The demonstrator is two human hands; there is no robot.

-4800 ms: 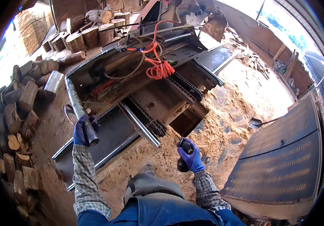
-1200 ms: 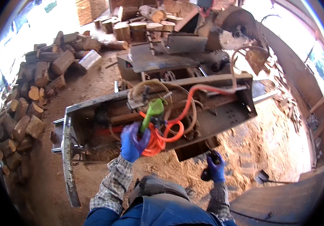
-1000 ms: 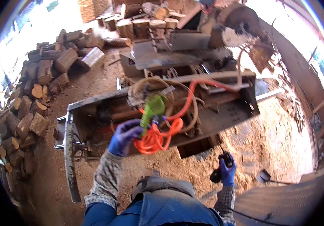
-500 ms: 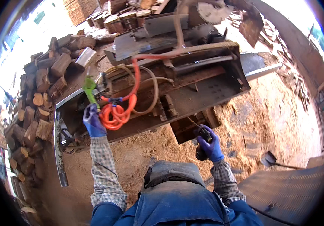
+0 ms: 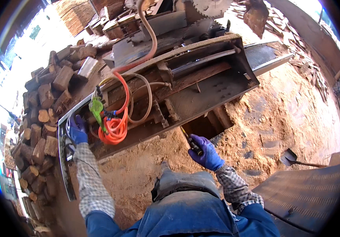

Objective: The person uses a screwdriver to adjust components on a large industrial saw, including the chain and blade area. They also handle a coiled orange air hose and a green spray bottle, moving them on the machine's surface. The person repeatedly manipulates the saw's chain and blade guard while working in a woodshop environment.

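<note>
Change since earlier: both hands have shifted; the left hand has dropped from the coiled hose to the near-left end of the machine, and the right hand has come up nearer the machine's underside.
Left hand (image 5: 76, 130): blue-gloved, fingers curled together on the left end edge of the long rusty steel sawing machine (image 5: 201, 83), just left of the green plastic air-gun nozzle (image 5: 97, 108).
Right hand (image 5: 206, 152): blue-gloved, clamped around a small dark hand tool with a yellow-tipped shaft (image 5: 190, 140), held near the dark pit under the machine.
Hose: orange coiled rubber air hose (image 5: 114, 128) hangs in a bundle from the machine's near side, touching the nozzle.
Handling of hose: looks light, soft and springy, likely to uncoil or snag; best taken at the stiff nozzle body, not the loops.
Handling of tool: seems light and rigid; the handle's middle gives the surest grip, though gloves and dust may make it slippery.
Surroundings: sawdust-covered ground (image 5: 280, 118), stacked split logs (image 5: 43, 114) at far left, black shovel (image 5: 292, 158) at right.
</note>
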